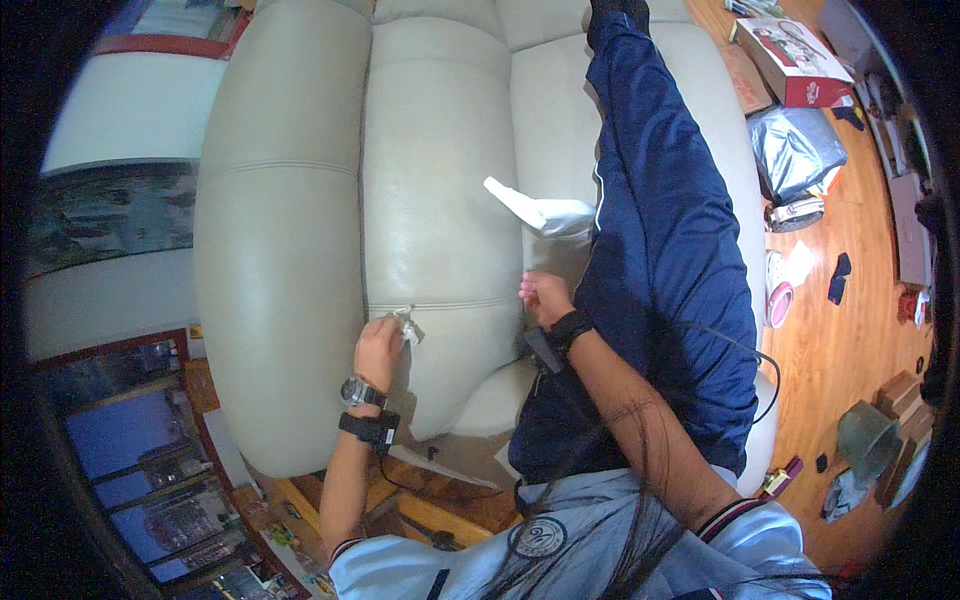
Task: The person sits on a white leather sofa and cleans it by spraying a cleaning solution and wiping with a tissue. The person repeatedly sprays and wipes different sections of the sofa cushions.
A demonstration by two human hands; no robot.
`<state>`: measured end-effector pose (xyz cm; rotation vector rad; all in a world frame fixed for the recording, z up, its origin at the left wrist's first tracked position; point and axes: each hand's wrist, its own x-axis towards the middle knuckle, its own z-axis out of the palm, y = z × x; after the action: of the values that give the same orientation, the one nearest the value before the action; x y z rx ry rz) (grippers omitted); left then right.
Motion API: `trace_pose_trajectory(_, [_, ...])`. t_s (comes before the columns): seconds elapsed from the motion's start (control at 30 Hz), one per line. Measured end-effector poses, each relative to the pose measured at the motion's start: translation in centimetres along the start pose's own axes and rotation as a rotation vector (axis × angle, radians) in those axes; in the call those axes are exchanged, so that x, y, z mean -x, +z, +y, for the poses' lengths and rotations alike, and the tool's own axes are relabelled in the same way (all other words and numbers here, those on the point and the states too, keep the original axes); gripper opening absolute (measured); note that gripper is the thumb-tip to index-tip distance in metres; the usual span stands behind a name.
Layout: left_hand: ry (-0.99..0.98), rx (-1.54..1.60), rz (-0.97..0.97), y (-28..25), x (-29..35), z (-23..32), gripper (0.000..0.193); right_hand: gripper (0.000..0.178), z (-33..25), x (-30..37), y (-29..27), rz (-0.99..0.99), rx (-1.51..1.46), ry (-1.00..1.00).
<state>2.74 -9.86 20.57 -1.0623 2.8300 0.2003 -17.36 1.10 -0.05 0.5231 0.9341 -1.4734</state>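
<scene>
My left hand (378,352) is closed on a crumpled white tissue (408,327), held against the seam of the beige sofa (435,160). My right hand (545,298) is by my thigh, its fingers curled in, with nothing showing between them. A dark flat object (543,351) lies beneath my right wrist. Beyond that hand a white soft packet (540,211) rests on the sofa against my trousers; its right end is partly covered by my leg. Both wrists wear black bands, and a watch (360,391) sits on the left one.
My legs in dark blue trousers (665,200) stretch along the sofa's right side. A thin black cable (745,348) runs over them. On the wooden floor at right are a red and white box (793,62), a silver bag (797,150) and a greenish bin (866,440). Windows (140,440) are at left.
</scene>
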Motion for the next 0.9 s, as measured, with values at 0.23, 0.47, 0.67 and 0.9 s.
trace_pose_trajectory(0.23, [0.034, 0.015, 0.061, 2.3, 1.3, 1.0, 0.024, 0.017, 1.3, -1.1, -1.0, -0.115, -0.013, -0.122])
trace_pose_trajectory(0.47, [-0.002, 0.038, 0.188, 4.1, 0.8, 1.0, 0.037, 0.016, 3.5, -4.5, -3.0, 0.023, -0.11, -0.017])
trace_pose_trajectory(0.67, [0.016, 0.034, 0.16, 5.5, -0.6, 1.4, 0.024, 0.019, 5.6, -7.9, -3.3, 0.004, 0.816, -0.188])
trace_pose_trajectory(0.9, [0.079, -0.016, 0.035, 7.6, -0.9, 3.2, 0.028, 0.03, 4.7, -4.2, -1.3, 0.221, 1.136, -0.306])
